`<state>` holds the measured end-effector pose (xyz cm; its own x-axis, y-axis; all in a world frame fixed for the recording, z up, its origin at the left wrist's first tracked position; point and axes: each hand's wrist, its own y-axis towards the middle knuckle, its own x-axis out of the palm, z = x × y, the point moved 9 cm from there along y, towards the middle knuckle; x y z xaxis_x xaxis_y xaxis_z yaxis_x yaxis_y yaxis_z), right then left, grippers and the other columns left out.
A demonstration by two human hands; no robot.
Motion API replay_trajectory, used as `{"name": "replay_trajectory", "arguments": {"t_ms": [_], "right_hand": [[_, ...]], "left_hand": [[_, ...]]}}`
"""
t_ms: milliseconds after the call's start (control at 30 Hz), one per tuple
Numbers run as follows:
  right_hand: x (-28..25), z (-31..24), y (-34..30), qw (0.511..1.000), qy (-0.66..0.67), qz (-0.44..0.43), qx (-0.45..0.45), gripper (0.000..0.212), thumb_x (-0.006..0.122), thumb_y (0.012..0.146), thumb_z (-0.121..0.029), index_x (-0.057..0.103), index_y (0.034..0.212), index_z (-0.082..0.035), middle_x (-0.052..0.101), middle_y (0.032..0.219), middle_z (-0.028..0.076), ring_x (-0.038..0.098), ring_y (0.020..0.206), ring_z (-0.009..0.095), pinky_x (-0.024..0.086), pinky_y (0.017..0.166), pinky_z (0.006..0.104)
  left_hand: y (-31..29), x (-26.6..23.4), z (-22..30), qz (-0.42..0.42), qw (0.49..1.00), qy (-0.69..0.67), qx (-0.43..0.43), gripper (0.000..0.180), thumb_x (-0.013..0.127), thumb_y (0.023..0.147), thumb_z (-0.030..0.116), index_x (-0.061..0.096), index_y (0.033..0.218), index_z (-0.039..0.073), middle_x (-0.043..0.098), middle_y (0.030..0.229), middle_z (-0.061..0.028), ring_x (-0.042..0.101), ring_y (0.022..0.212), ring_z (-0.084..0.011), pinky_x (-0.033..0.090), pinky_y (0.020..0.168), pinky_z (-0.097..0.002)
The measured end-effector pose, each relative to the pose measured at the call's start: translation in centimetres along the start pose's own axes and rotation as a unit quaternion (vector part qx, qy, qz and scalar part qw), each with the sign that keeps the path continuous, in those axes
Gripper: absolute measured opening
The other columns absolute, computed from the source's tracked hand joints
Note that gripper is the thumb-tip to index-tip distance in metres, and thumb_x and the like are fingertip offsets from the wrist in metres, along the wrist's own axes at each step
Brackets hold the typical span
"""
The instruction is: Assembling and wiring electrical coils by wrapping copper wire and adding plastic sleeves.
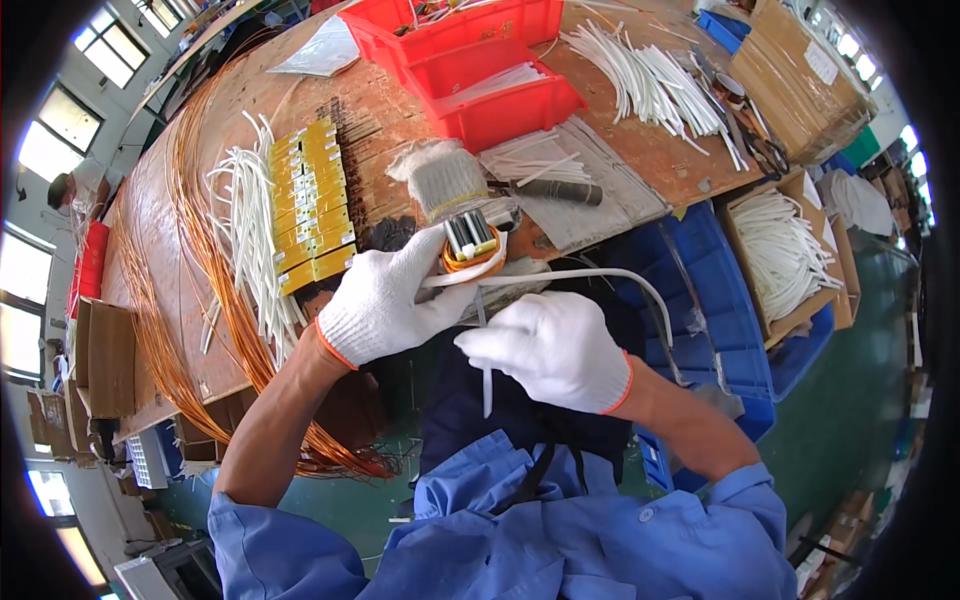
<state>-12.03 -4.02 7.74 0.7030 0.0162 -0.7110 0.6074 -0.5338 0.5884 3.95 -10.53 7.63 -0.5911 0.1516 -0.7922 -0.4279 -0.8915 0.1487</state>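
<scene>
My left hand (385,305), in a white knit glove, grips a small coil assembly (470,238) with dark and silver bars and orange copper wire wound round it. A white flexible sleeve (610,275) crosses under its lower side and curves away to the right. My right hand (562,350), gloved too, is closed just below the coil, fingertips pinched at a narrow white strip (487,392). The strip runs up toward the coil, and its lower end hangs free. Part of it is hidden by my right fingers.
Left of my hands lie yellow rectangular pieces (315,205), white sleeves (250,215) and long copper wires (190,230). Red bins (500,95) stand beyond. More sleeves (650,80) lie far right. A blue crate (690,290) and a cardboard box of white sleeves (780,255) are at right.
</scene>
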Motion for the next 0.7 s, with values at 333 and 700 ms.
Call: {"name": "replay_trajectory", "arguments": {"t_ms": [333, 700], "right_hand": [[1.0, 3.1, 0.7, 0.873, 0.357, -0.044, 0.330, 0.032, 0.071, 0.112, -0.026, 0.081, 0.101, 0.002, 0.076, 0.079, 0.006, 0.069, 0.070, 0.011, 0.054, 0.066, 0.0303], [-2.8, 2.2, 3.3, 0.959, 0.099, 0.112, 0.240, 0.027, 0.087, 0.098, -0.027, 0.082, 0.098, -0.001, 0.076, 0.085, 0.013, 0.073, 0.071, 0.030, 0.058, 0.065, 0.0391]], "left_hand": [[0.3, -0.3, 0.0, -0.046, 0.999, 0.002, -0.004, 0.045, 0.087, 0.096, 0.027, 0.066, 0.126, 0.000, 0.073, 0.074, -0.0151, 0.080, 0.066, -0.0288, 0.060, 0.063, -0.0387], [0.1, -0.1, -0.4, -0.025, 0.999, -0.015, 0.023, 0.041, 0.082, 0.098, 0.032, 0.064, 0.124, 0.005, 0.074, 0.075, -0.0193, 0.079, 0.070, -0.0410, 0.064, 0.064, -0.0486]]}}
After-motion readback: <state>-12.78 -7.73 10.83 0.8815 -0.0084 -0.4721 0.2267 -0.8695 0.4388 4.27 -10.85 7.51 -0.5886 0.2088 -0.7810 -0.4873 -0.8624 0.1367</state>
